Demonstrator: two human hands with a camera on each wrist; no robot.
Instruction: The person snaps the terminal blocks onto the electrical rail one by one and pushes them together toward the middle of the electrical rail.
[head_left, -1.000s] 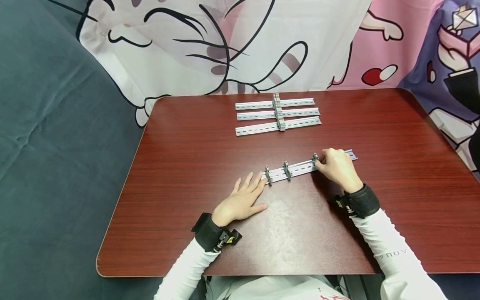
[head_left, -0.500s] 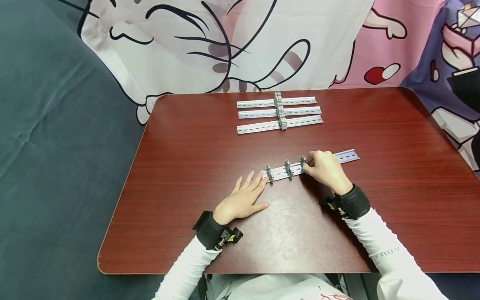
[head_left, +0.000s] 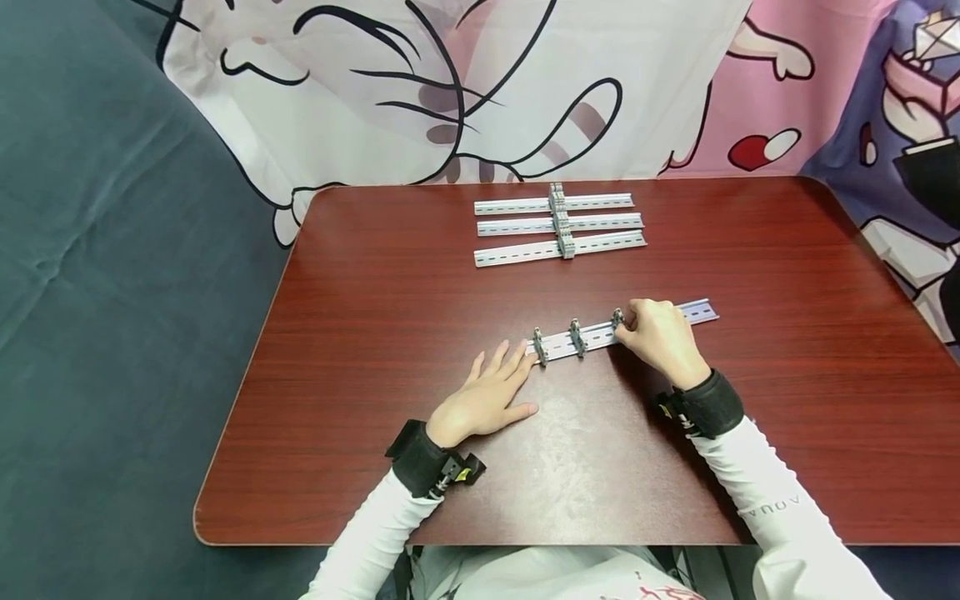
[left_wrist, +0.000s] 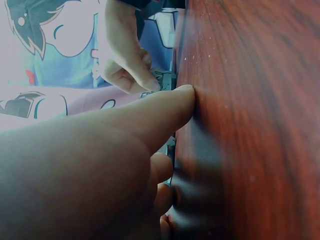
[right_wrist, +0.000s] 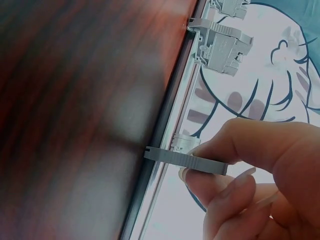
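Observation:
A slotted metal DIN rail [head_left: 597,336] lies slightly slanted across the table before me. My left hand [head_left: 483,404] is spread flat, palm down, its fingertips at the rail's left end. Two grey terminal blocks, one near that end [head_left: 538,347] and one further right [head_left: 577,338], stand on the rail. My right hand [head_left: 663,342] pinches a third terminal block [right_wrist: 185,160] between thumb and fingers. In the right wrist view this block sits across the rail, upright, with another block [right_wrist: 220,45] beyond it. The left wrist view shows my left thumb [left_wrist: 165,107] touching the tabletop.
Further back on the table [head_left: 337,317] lie three more rails, the front one [head_left: 513,255] slightly slanted. A row of terminal blocks [head_left: 560,221] runs across all of them. A cartoon-printed cloth [head_left: 525,108] hangs behind the table's back edge.
My right hand slid the pinched terminal block left along the rail, then a little back to the right. My left hand has stayed at the rail's left end.

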